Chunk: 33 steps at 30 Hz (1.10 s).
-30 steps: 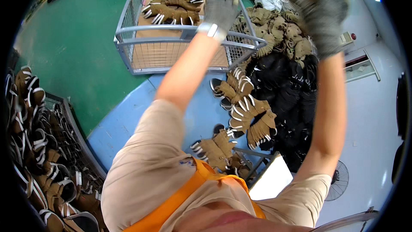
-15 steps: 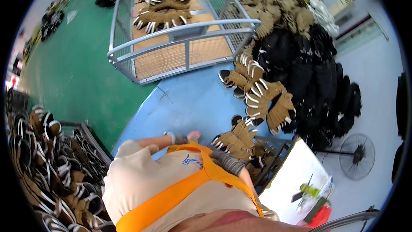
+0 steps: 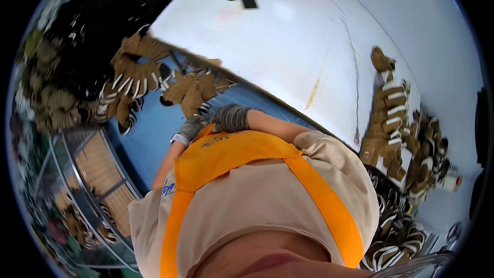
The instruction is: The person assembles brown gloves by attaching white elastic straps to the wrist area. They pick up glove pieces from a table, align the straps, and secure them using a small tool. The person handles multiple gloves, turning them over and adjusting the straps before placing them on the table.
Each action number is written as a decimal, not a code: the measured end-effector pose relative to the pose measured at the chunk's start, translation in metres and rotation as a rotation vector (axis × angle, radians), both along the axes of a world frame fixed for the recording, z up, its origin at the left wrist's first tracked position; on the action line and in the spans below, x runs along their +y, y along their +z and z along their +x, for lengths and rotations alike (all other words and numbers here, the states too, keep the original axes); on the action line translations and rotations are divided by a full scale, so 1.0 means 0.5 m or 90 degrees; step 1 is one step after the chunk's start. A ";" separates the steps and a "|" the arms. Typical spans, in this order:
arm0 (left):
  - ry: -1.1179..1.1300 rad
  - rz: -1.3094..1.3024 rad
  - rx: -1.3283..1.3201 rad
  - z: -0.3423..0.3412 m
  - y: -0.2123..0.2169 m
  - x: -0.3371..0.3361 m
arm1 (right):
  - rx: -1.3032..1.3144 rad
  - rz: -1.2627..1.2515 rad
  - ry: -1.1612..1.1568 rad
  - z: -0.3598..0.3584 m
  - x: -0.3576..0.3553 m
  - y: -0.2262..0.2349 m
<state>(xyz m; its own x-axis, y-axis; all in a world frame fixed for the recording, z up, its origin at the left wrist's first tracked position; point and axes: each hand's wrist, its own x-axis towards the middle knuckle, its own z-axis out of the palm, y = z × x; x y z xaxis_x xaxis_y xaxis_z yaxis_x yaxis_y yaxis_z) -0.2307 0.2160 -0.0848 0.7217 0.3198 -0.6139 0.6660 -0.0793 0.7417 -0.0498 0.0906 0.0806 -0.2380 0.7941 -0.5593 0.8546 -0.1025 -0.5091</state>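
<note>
The left hand and right hand are held close at the apron; whether either grip is closed cannot be told. Brown bundles are laid beside the bench, seemingly for easy reach.

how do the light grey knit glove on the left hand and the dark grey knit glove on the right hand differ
The light grey left glove looks plainer; the dark grey right glove shows fine stripes. A white band circles the left glove's wrist, while none shows on the right glove. Both are close together by the orange apron's top edge, fingers largely hidden.
</note>
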 end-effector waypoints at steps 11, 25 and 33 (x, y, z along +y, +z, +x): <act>-0.163 -0.136 -0.476 0.825 0.512 -0.255 | -0.024 -0.069 -0.580 0.500 -0.472 -0.029; -0.828 -0.320 -0.208 0.906 0.330 -0.568 | 0.035 -0.197 -0.804 0.375 -0.576 -0.094; -0.915 -0.311 0.120 0.779 0.149 -0.513 | 0.185 -0.001 -1.159 0.195 -0.681 -0.229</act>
<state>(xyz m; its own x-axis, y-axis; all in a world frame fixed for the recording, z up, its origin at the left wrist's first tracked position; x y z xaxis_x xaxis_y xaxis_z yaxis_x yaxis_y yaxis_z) 0.1591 -0.0405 -0.0102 0.1353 -0.8150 -0.5635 0.3260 -0.5004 0.8021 0.0475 -0.2497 -0.0336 0.7335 0.1468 -0.6636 -0.4059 -0.6885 -0.6010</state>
